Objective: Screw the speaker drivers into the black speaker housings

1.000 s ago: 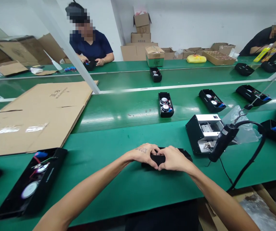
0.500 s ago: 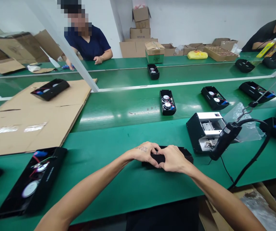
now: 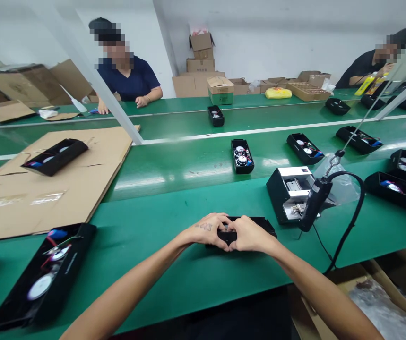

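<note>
A long black speaker casing (image 3: 262,224) lies crosswise on the green bench in front of me, largely covered by my hands. My left hand (image 3: 211,230) curls over its left half, thumb at the near wall and fingers reaching inside. From the other side my right hand (image 3: 248,234) grips the middle of the same casing, its thumb and fingertips meeting those of the left. Something small and pale shows between the fingers, too hidden to name. To the left rests another open casing (image 3: 68,264) with round speakers, a blue part and red wires inside.
A black electric screwdriver (image 3: 314,203) hangs on a cable beside a black-and-white screw feeder (image 3: 277,196). Cardboard (image 3: 21,208) carries another casing (image 3: 56,156). Several casings stand farther off, including one with two speakers (image 3: 242,157). Across the bench are two people.
My view has tilted up slightly and turned a little right. The casing on the cardboard has shifted left and nearer. Both hands stay on the casing in front of me.
</note>
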`<act>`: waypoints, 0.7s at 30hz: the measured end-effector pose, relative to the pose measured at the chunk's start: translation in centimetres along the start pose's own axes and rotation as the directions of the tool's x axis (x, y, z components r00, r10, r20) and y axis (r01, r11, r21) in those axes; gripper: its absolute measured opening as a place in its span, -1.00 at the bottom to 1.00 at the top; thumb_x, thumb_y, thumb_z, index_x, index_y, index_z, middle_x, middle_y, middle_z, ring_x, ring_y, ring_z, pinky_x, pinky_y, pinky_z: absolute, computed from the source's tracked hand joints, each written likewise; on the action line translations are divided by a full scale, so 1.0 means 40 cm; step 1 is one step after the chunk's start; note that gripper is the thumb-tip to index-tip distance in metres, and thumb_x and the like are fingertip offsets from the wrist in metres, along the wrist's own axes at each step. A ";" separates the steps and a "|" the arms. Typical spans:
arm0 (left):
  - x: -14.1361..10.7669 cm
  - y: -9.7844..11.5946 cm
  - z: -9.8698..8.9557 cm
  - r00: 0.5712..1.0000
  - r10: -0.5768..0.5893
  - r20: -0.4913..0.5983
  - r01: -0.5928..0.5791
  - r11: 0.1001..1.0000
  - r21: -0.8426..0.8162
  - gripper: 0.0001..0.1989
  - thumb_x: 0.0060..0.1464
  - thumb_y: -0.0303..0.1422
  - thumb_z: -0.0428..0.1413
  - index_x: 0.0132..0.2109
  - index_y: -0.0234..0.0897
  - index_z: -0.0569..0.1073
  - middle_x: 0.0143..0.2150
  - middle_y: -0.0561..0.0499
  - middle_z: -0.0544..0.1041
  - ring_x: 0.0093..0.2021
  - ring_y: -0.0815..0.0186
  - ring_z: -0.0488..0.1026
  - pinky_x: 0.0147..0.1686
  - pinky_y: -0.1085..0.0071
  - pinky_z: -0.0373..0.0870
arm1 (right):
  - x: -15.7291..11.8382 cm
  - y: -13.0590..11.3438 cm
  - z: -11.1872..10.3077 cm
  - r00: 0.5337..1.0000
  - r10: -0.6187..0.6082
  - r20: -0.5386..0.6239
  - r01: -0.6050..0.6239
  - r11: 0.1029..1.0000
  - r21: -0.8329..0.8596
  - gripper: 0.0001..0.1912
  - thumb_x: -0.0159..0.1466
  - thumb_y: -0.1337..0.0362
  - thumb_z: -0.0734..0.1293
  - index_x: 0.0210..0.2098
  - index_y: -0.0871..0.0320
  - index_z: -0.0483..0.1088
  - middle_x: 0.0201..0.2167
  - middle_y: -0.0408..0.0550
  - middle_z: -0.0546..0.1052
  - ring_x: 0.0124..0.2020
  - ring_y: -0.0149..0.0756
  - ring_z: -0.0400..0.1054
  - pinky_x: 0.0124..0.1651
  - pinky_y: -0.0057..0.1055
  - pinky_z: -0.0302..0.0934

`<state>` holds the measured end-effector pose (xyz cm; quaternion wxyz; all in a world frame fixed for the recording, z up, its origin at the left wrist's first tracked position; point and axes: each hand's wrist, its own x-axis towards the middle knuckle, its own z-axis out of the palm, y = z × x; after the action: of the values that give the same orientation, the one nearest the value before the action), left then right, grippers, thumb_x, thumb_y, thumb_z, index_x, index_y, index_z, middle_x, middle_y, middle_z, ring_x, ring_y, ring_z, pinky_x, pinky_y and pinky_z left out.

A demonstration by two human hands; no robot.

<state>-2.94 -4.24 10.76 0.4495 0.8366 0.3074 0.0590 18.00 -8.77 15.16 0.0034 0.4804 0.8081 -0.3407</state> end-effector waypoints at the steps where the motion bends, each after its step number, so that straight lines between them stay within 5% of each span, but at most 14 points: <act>1: 0.002 -0.004 0.000 1.000 -0.003 0.005 0.003 1.000 0.000 -0.56 -0.11 0.07 0.49 -0.45 -0.17 0.60 0.17 0.01 0.64 0.43 -0.12 0.35 0.32 0.16 0.31 | 0.005 0.002 -0.002 1.000 0.001 0.001 -0.001 1.000 0.002 -0.72 0.15 0.16 0.61 -0.16 0.10 0.72 -0.34 -0.05 0.74 -0.28 -0.02 0.64 -0.24 -0.35 0.26; 6: 0.014 -0.013 -0.009 0.999 0.007 0.041 -0.005 0.999 -0.034 -0.57 -0.09 0.02 0.49 -0.50 -0.19 0.56 0.08 0.04 0.66 0.37 -0.07 0.41 0.23 0.28 0.35 | 0.015 0.002 -0.001 1.000 0.027 -0.004 -0.027 1.000 -0.011 -0.72 0.14 0.10 0.60 -0.19 0.08 0.73 -0.31 -0.04 0.75 -0.20 0.02 0.65 -0.22 -0.34 0.27; 11: 0.028 -0.018 -0.024 0.998 0.003 0.064 0.002 0.997 -0.079 -0.51 -0.05 0.05 0.45 -0.54 -0.26 0.54 0.04 0.06 0.64 -0.10 0.22 0.58 -0.18 0.41 0.40 | 0.020 0.005 -0.003 0.997 0.057 -0.043 -0.059 0.997 -0.052 -0.59 0.17 0.18 0.51 0.02 0.06 0.70 -0.17 0.04 0.76 -0.07 0.14 0.65 -0.11 -0.24 0.32; 14: 0.036 -0.018 -0.033 0.997 -0.011 0.070 0.017 0.997 -0.074 -0.51 -0.05 0.07 0.43 -0.53 -0.25 0.57 0.03 0.07 0.65 -0.21 0.30 0.56 -0.27 0.42 0.38 | 0.023 0.003 -0.007 0.998 0.036 -0.045 -0.039 0.997 -0.064 -0.60 0.16 0.19 0.50 0.01 0.04 0.69 -0.19 0.04 0.76 -0.08 0.13 0.65 -0.12 -0.24 0.32; 18: 0.011 0.000 -0.020 1.000 -0.024 0.012 0.024 1.000 -0.009 -0.61 -0.07 0.04 0.44 -0.41 -0.21 0.66 0.16 -0.01 0.64 0.01 0.11 0.61 -0.04 0.33 0.49 | -0.022 -0.018 0.015 0.997 -0.005 -0.072 -0.002 0.995 -0.099 -0.58 0.24 0.18 0.48 0.08 0.07 0.64 -0.11 0.08 0.75 -0.04 0.09 0.63 -0.02 -0.20 0.35; 21: -0.049 0.006 0.036 0.997 0.014 -0.080 -0.005 0.993 0.118 -0.75 -0.07 -0.10 0.46 -0.28 -0.10 0.73 0.25 -0.05 0.61 0.38 -0.17 0.39 0.36 -0.05 0.30 | -0.099 -0.011 0.051 0.967 -0.130 -0.217 0.113 0.990 -0.089 -0.60 0.25 0.29 0.47 0.09 0.16 0.60 -0.06 0.13 0.71 0.00 0.05 0.59 0.12 -0.10 0.37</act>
<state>-3.87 -6.48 10.45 0.3865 0.8600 0.3243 0.0767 19.13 -13.11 15.16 -0.0897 0.4645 0.8438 -0.2533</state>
